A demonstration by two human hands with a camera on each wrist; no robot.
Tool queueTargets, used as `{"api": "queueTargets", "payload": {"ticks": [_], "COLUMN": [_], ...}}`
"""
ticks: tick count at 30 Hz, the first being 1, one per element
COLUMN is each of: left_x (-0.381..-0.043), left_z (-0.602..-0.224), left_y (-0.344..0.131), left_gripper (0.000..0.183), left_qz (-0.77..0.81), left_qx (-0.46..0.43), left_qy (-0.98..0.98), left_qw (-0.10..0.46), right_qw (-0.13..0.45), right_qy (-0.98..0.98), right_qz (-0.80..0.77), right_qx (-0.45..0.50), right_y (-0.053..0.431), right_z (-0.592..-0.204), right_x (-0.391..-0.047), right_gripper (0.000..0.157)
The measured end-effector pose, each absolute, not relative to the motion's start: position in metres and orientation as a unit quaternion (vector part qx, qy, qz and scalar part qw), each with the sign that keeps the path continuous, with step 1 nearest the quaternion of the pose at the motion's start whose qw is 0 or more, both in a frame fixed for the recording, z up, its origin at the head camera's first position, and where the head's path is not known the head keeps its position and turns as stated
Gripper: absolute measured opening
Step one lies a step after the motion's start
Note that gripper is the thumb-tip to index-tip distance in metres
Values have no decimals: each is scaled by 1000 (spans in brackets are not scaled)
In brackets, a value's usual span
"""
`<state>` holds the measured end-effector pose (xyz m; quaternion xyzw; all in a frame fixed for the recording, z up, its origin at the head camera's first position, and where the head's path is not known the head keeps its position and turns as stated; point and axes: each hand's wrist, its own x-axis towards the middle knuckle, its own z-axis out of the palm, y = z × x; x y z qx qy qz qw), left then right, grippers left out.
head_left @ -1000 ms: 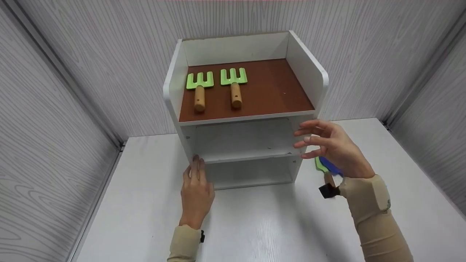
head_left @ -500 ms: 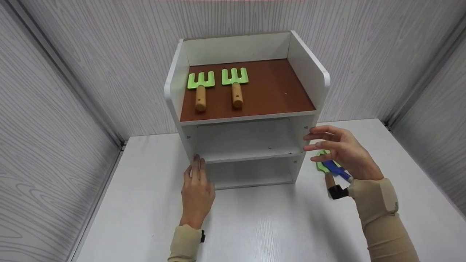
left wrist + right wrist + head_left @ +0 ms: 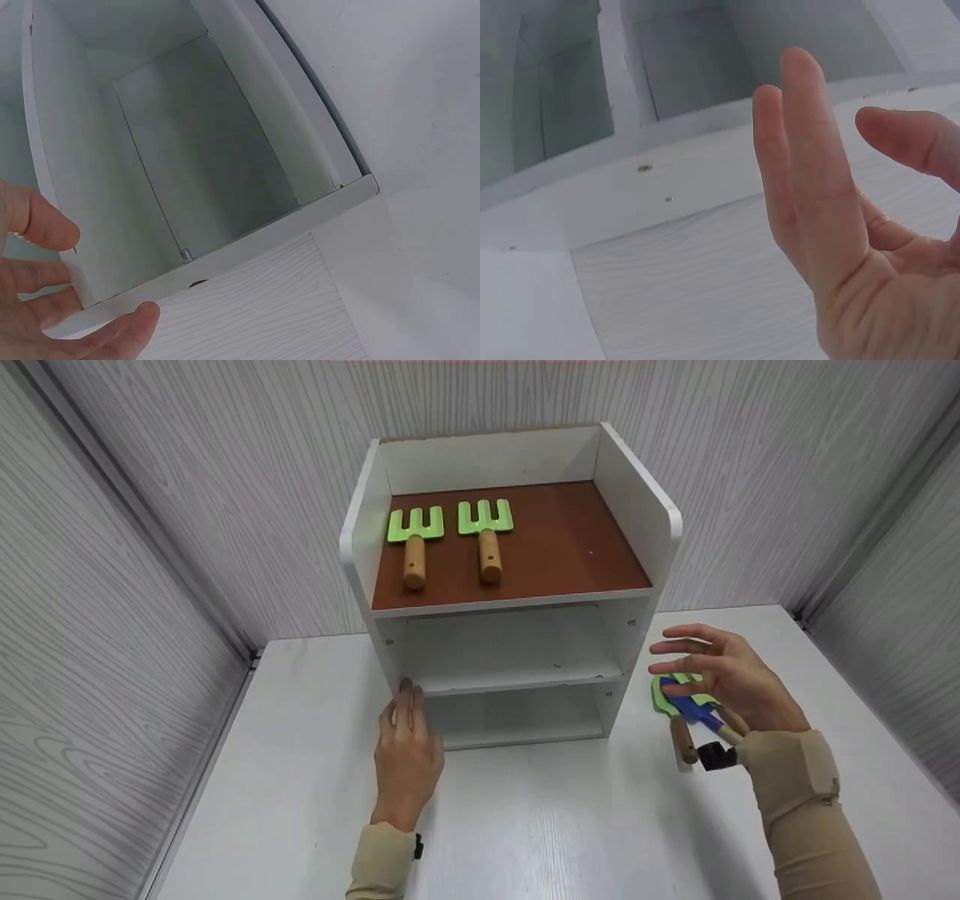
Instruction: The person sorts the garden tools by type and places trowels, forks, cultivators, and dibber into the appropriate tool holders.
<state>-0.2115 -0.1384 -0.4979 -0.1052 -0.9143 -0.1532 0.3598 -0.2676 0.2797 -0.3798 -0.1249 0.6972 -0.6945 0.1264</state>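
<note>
My left hand (image 3: pixel 407 769) rests its fairly straight fingertips on the front edge of the white shelf unit's (image 3: pixel 487 690) left side panel. In the left wrist view, fingertips (image 3: pixel 139 319) lie on both sides of that panel edge. Holding nothing, my right hand (image 3: pixel 724 667) hovers right of the unit, fingers loosely bent and spread, overlapping a pile of small tools in the head view. The pile has a green-headed tool with a brown handle (image 3: pixel 683 739), a blue trowel (image 3: pixel 686 707) and another green piece, partly hidden.
Two light green hand forks, the left fork (image 3: pixel 415 547) and the right fork (image 3: pixel 488 540), lie on the unit's brown top (image 3: pixel 570 536), between raised white sides. A white table (image 3: pixel 525 825) bears everything. Grey wood-grain walls (image 3: pixel 300 472) enclose it on three sides.
My right hand has moved right, away from the shelf unit's right side, uncovering more of the tool pile. The left hand stays at the panel edge.
</note>
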Motion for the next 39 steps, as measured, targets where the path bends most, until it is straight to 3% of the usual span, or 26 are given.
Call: {"api": "queueTargets", "payload": {"ticks": [19,39], "left_x": [-219,-215], "left_z": [-499,-501], "left_y": [-125,-139], "left_gripper": [69,70], "left_qz": [-162,-163], "left_qx": [-126,-120], "left_qy": [-912,-909], "left_qw": [356,365], "right_qw": [119,138], "right_qy": [710,740], "right_qz": [-692,-658], "right_qx": [-51,33], "right_y": [343,372], "right_z": [-398,-419], "right_x": [-268,-283], "right_gripper": [28,42]}}
